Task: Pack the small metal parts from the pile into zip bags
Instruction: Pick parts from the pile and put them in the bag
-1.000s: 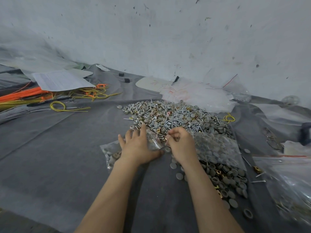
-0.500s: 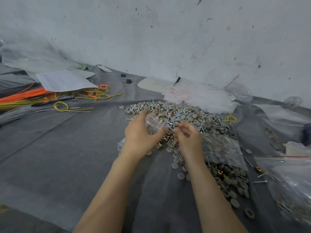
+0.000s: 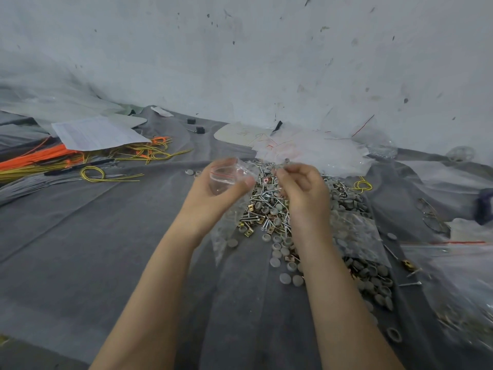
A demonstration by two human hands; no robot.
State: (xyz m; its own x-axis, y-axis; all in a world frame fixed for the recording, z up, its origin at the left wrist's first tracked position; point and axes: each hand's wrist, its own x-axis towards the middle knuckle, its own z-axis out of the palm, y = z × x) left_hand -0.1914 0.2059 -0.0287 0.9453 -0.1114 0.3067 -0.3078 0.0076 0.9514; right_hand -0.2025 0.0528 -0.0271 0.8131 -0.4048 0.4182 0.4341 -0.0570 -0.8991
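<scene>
1. A scuffed white wall (image 3: 240,62) rises behind a surface covered with a wrinkled dark grey cloth (image 3: 80,249).
2. A heap of loose clear plastic bags (image 3: 314,153) lies against the wall, and a large clear bag holding some hardware (image 3: 453,289) lies at the right edge.
3. The pile of small metal parts (image 3: 269,209), a mix of silver screws, round grey caps and brass clips, spreads over the cloth at centre, below and between the two hands.
4. A filled clear bag of grey caps (image 3: 357,236) lies on the right side of the pile.
5. A bundle of orange and yellow wires (image 3: 40,161) lies at the far left, partly under a white printed paper sheet (image 3: 98,133).
6. The left hand (image 3: 213,193) is raised above the near left edge of the pile, its fingers and thumb curled round a small clear zip bag with a red strip (image 3: 226,174), which it holds with its mouth up.
7. The right hand (image 3: 304,190) is raised just beside the bag's mouth, its fingers curled in and the tips pinched narrowly on a small grey piece (image 3: 286,160), which is blurred.
8. A coiled yellow wire loop (image 3: 93,173) lies alone on the cloth, left of the pile.
</scene>
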